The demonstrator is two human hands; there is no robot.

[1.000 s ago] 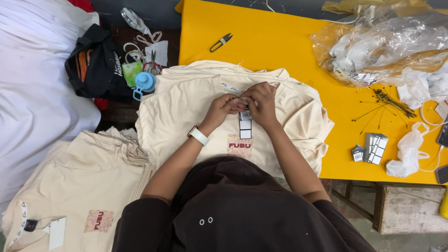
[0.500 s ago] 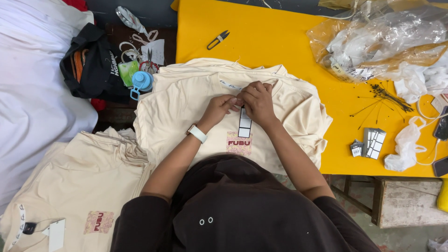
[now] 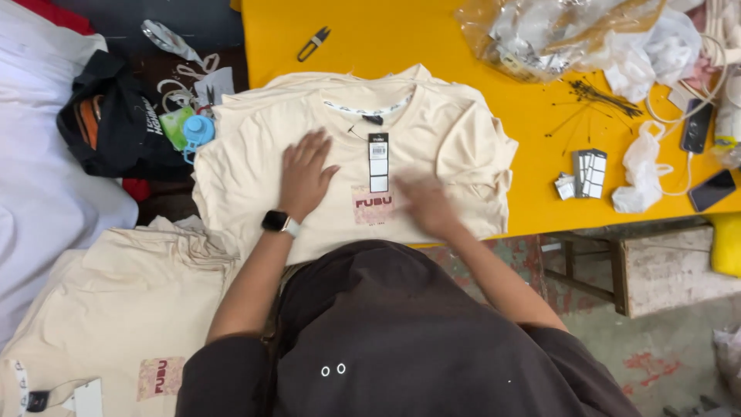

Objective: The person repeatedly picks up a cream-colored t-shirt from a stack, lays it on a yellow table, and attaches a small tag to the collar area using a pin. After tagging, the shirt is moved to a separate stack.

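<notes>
A cream T-shirt (image 3: 448,131) with a small red chest print lies face up on the yellow table (image 3: 432,38). A black and white hang tag (image 3: 378,162) hangs from its collar down the chest. My left hand (image 3: 305,174), with a watch on the wrist, lies flat and open on the shirt left of the tag. My right hand (image 3: 428,205) is blurred with motion, low on the shirt right of the print, fingers spread and holding nothing.
A stack of tags (image 3: 590,171), black plastic fasteners (image 3: 602,96), clear plastic bags (image 3: 556,35), two phones (image 3: 698,123) and a thread snipper (image 3: 312,44) lie on the table. More cream shirts (image 3: 100,316) are piled at lower left, next to a black bag (image 3: 108,116).
Both hands have left the tag at the collar and dropped onto the shirt front, left hand spread flat, right hand sweeping down and right. The tag now hangs free.
</notes>
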